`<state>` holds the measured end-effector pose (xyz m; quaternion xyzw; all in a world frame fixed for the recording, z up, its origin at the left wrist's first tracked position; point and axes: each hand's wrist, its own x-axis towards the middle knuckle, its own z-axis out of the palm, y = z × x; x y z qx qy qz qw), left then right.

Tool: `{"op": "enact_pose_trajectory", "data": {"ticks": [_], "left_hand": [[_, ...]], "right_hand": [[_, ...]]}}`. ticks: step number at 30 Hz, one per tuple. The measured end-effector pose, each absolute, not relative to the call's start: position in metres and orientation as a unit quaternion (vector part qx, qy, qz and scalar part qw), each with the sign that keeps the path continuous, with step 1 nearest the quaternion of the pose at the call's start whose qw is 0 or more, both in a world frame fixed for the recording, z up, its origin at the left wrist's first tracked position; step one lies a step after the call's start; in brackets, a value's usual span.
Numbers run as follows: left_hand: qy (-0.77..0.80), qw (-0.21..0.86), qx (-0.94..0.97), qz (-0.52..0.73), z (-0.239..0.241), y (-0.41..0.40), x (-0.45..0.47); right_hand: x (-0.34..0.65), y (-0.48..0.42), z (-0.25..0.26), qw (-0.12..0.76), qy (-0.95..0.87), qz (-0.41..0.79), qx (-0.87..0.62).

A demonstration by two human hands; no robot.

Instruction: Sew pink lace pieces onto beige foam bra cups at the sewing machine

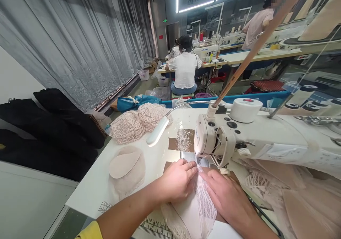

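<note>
Pinkish-white lace fabric [205, 200], with smooth beige fabric beside it, lies under the head of a white sewing machine [213, 136]. My left hand [181, 178] is bent over the fabric just in front of the needle area, its fingers pressed together on the material. Lying fairly flat along the lace's right edge is my right hand [226, 194], its fingers stretched toward the needle. The needle tip and presser foot are mostly hidden by my fingers and the machine head.
Lace cups [128, 125] are piled at the table's back left. A beige fabric cup [126, 169] lies left of my forearm, near a printed ruler [156, 228]. A lamp [157, 131] reaches over the table. More beige fabric [306, 203] lies at right. Co-workers are beyond.
</note>
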<state>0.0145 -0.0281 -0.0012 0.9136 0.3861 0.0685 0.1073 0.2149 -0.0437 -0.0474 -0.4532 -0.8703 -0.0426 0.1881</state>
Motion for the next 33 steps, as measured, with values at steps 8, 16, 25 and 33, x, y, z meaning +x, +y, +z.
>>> {"op": "enact_pose_trajectory", "data": {"ticks": [8,16,25,33], "left_hand": [[0.344,0.094,0.933,0.047,-0.004,-0.007,0.006],[0.311,0.078,0.947,0.037,-0.006,0.005,0.002],[0.376,0.081,0.918,0.094,-0.005,-0.035,0.006],[0.393,0.12,0.902,0.132,-0.018,-0.038,0.003]], "right_hand": [[0.206,-0.043,-0.046,0.181,-0.857,-0.049,-0.479],[0.205,-0.041,-0.043,0.176,-0.858,-0.019,-0.481],[0.221,-0.038,-0.046,0.197,-0.835,0.132,-0.497],[0.224,-0.045,-0.025,0.147,-0.843,0.144,-0.497]]}}
